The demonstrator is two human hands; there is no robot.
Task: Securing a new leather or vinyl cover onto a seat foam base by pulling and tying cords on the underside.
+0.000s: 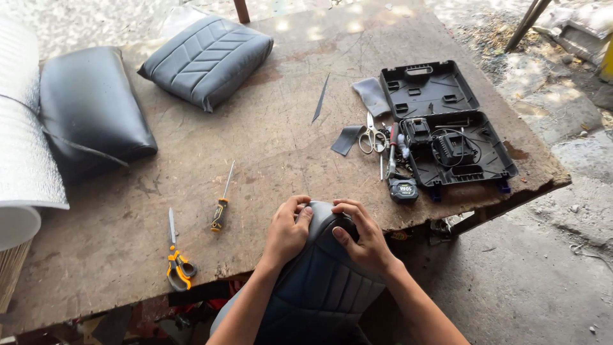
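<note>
Left hand (287, 231) and right hand (362, 236): fingers curled and pressing, both gripping the tip of the grey quilted seat (321, 275), which leans on the near edge of the wooden table (268, 147). Whether the cover is loose there cannot be judged. Risk: the seat could slip off the edge. Screwdriver (222, 202) and orange-handled scissors (177, 259) lie nearby.

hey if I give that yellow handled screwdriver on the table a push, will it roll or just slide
The screwdriver would probably roll a little: its shaft is thin and round, and it lies flat on the table. The rough, scarred wood would likely stop it soon. It looks stiff and light, easy to lift with one hand.
</note>
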